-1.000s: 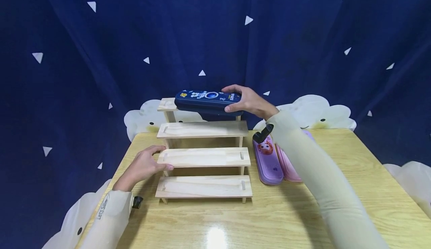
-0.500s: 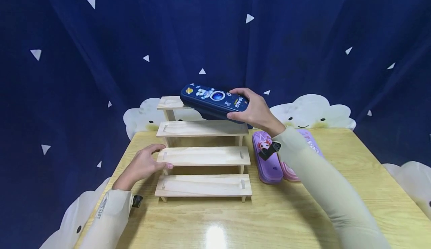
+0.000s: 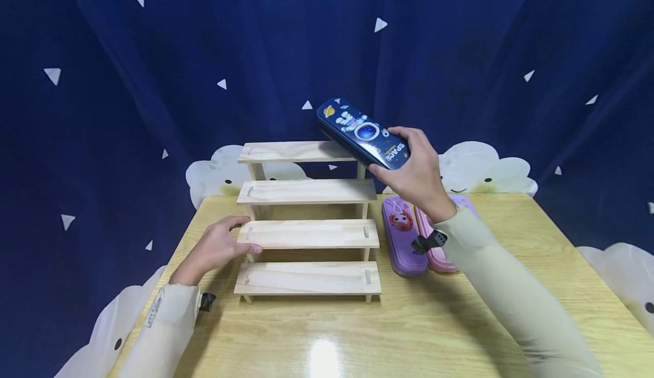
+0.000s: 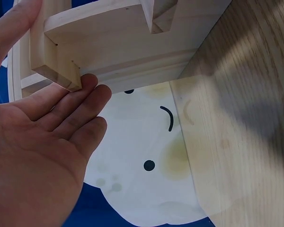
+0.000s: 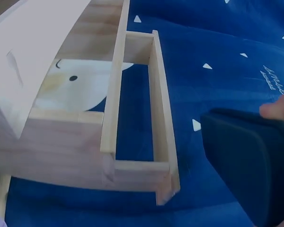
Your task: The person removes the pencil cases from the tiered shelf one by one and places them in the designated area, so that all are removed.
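Note:
A dark blue pencil case [image 3: 360, 131] with an astronaut picture and "SPACE" lettering is tilted in the air, over the right end of the top tier. My right hand [image 3: 419, 176] grips its lower right end, thumb and fingers on opposite sides. The case's dark side [image 5: 236, 161] shows in the right wrist view, apart from the rack. A pale wooden rack [image 3: 306, 192] with several stepped shelves stands on the table. At its left side, my left hand [image 3: 217, 247] holds the end of a shelf between thumb and fingers; its fingers touch the wood in the left wrist view.
To the right of the rack, a purple pencil case [image 3: 406, 250] and a pink pencil case [image 3: 439, 259] lie side by side on the wooden table [image 3: 286, 338]. A navy curtain [image 3: 286, 43] with white triangles hangs behind.
My right hand has lifted the blue pencil case from near the top tier, up and to the right, and the case has tilted more steeply. The left hand stays at the rack.

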The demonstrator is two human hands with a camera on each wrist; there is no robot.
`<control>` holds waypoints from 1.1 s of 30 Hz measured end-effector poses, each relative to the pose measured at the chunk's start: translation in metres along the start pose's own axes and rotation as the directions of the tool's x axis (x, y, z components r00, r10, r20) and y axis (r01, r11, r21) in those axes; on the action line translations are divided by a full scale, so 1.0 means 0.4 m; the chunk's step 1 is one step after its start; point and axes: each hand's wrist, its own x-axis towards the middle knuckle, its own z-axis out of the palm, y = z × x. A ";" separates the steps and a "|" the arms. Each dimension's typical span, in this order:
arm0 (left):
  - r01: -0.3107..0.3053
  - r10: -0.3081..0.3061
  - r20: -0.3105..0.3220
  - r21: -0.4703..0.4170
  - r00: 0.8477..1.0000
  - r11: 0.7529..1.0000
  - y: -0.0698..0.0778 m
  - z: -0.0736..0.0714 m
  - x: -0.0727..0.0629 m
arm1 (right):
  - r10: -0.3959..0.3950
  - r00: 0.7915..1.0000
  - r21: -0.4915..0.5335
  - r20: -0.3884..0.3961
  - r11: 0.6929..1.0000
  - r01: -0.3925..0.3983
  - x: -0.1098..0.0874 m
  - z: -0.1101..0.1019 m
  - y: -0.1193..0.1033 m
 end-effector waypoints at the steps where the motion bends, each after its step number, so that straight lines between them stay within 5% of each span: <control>1: 0.002 -0.002 0.001 -0.002 1.000 1.000 0.001 -0.001 0.001 | 0.005 1.000 -0.002 -0.015 1.000 -0.005 -0.001 -0.007 0.003; 20: -0.010 0.010 -0.001 0.001 1.000 1.000 -0.001 -0.001 0.001 | 0.188 0.974 -0.082 -0.124 0.977 -0.199 -0.040 -0.145 0.069; 33: -0.003 0.003 0.008 -0.008 1.000 1.000 -0.001 -0.002 0.000 | 0.363 0.910 -0.116 -0.201 0.913 -0.390 -0.074 -0.223 0.153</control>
